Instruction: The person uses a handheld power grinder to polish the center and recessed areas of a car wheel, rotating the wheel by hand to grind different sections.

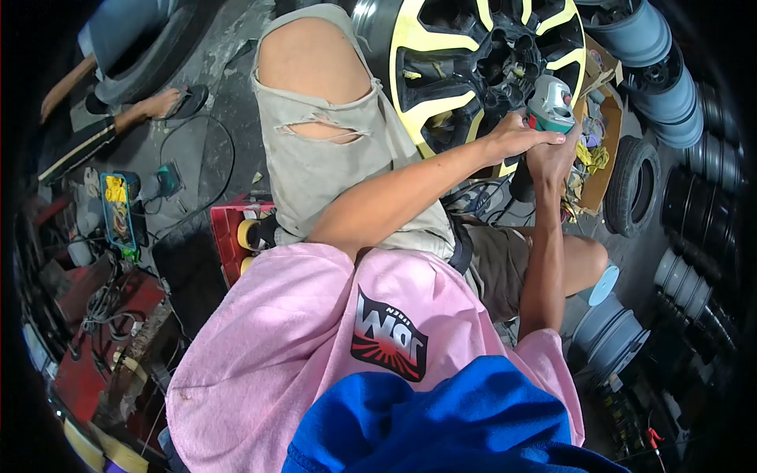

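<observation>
Both my hands are closed around an angle grinder with a silver head and a green and red body. My left hand grips it from the left, its thumb laid across the tool's near end. Wrapped round the body from the right is my right hand, its fingers partly hidden. The grinder's head lies over the right part of a black and yellow alloy wheel, near the hub. Whether its disc touches the wheel is hidden from me.
A cardboard box of scraps and a tire stand right of the wheel. Stacked rims line the far right. At left are a red crate, a cable, a blue tool basket and another person's foot.
</observation>
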Tool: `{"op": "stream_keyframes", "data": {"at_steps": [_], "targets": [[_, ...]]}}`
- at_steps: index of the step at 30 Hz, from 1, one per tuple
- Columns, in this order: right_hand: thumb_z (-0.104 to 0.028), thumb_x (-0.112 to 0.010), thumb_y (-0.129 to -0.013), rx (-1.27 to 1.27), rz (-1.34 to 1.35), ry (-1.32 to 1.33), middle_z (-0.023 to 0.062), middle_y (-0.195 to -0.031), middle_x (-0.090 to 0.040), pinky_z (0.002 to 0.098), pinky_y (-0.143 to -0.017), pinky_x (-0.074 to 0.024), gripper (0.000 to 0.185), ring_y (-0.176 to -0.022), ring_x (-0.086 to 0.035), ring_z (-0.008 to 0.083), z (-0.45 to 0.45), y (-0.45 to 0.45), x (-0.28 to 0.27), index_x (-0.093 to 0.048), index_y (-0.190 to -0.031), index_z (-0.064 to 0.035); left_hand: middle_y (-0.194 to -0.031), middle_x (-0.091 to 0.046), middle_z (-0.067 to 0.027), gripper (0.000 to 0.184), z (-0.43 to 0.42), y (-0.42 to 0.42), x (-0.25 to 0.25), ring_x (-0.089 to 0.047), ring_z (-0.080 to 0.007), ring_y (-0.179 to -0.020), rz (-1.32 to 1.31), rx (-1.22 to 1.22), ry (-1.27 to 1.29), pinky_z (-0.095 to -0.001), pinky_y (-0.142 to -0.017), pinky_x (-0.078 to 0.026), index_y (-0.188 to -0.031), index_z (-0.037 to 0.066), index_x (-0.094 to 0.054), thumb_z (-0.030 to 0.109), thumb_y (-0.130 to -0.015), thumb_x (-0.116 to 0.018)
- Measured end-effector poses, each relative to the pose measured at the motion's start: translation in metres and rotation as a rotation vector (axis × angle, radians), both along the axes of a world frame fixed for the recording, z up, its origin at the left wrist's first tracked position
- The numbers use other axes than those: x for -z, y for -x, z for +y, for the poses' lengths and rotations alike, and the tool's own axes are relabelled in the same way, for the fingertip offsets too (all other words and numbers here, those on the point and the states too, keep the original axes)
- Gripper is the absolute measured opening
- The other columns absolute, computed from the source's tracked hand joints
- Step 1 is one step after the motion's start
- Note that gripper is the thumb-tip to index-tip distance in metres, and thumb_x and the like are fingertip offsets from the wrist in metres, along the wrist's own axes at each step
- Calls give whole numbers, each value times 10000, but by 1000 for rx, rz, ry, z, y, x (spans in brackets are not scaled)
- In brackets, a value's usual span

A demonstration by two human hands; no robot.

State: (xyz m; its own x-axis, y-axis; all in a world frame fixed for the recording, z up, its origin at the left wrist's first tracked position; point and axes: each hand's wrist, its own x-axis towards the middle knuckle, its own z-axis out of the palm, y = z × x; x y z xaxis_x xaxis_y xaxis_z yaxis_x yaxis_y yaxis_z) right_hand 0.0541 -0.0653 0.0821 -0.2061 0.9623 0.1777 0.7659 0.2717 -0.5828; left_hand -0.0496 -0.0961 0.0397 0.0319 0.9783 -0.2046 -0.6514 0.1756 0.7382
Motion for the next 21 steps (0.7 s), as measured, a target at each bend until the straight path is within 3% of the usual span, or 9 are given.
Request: {"op": "stream_keyframes", "data": {"at_steps": [7,9,11,13,14,17,19,20,21], "targets": [[-235,-827,-796,-44,-91,-12,304,-1054,-716,485,-859,-558,629,-1019,-722,458,-9,-6,-1,-481,-1262,6,-1299,-681,-124,719,-12,-10,2,-639,-187,-1190,-16,-40,17,-338,-1065,-471,-1395,-6,-573,313,-827,-877],[-244,-839,-786,-1,-140,54,298,-1055,-719,480,-855,-559,645,-1019,-722,456,-18,2,-15,-485,-1265,4,-1240,-717,-105,576,-17,-13,-3,-656,-165,-1148,-94,-105,33,-345,-1056,-482,-1297,28,-666,239,-808,-886],[-247,-842,-785,5,-140,106,288,-1055,-722,473,-856,-558,644,-1012,-728,436,-21,1,-18,-491,-1263,6,-1208,-730,-100,565,-19,-18,0,-668,-158,-1110,-114,-147,47,-337,-1034,-495,-1264,24,-686,272,-800,-892],[-250,-844,-784,12,-143,155,278,-1054,-726,466,-858,-558,644,-1004,-734,417,-17,-4,-13,-498,-1261,7,-1208,-718,-160,749,-17,-23,10,-677,-211,-1129,-47,-118,72,-342,-1009,-513,-1292,-64,-614,349,-749,-923],[-251,-849,-781,-14,-67,182,268,-1050,-728,456,-856,-557,645,-997,-735,393,-12,-11,-3,-504,-1259,9,-1208,-718,-160,749,-17,-27,14,-677,-211,-1129,-46,-119,70,-342,-1009,-513,-1292,-64,-614,349,-749,-923],[-250,-861,-773,-55,18,223,237,-1053,-729,429,-852,-557,645,-979,-730,331,-1,-18,11,-515,-1245,21,-1242,-656,-209,849,-19,-28,12,-635,-197,-1163,143,-220,217,-336,-969,-533,-1354,-168,-422,271,-807,-901],[-246,-869,-768,-66,24,239,216,-1060,-729,413,-849,-558,645,-967,-724,293,2,-17,16,-520,-1234,31,-1229,-630,-246,1000,-21,-22,6,-640,-237,-1147,226,-248,217,-345,-964,-539,-1329,-222,-341,328,-747,-939],[-248,-883,-756,-78,116,274,194,-1074,-723,399,-852,-559,676,-969,-713,269,2,-15,18,-510,-1242,37,-1229,-630,-246,1000,-21,-20,6,-640,-237,-1147,226,-250,216,-345,-964,-539,-1329,-222,-341,328,-747,-939],[-249,-897,-744,-89,207,310,171,-1088,-717,386,-855,-560,707,-971,-703,246,3,-13,20,-501,-1250,44,-1223,-634,-295,1061,-20,-18,6,-654,-306,-1151,287,-276,219,-375,-988,-529,-1334,-223,-374,411,-696,-937]]}}
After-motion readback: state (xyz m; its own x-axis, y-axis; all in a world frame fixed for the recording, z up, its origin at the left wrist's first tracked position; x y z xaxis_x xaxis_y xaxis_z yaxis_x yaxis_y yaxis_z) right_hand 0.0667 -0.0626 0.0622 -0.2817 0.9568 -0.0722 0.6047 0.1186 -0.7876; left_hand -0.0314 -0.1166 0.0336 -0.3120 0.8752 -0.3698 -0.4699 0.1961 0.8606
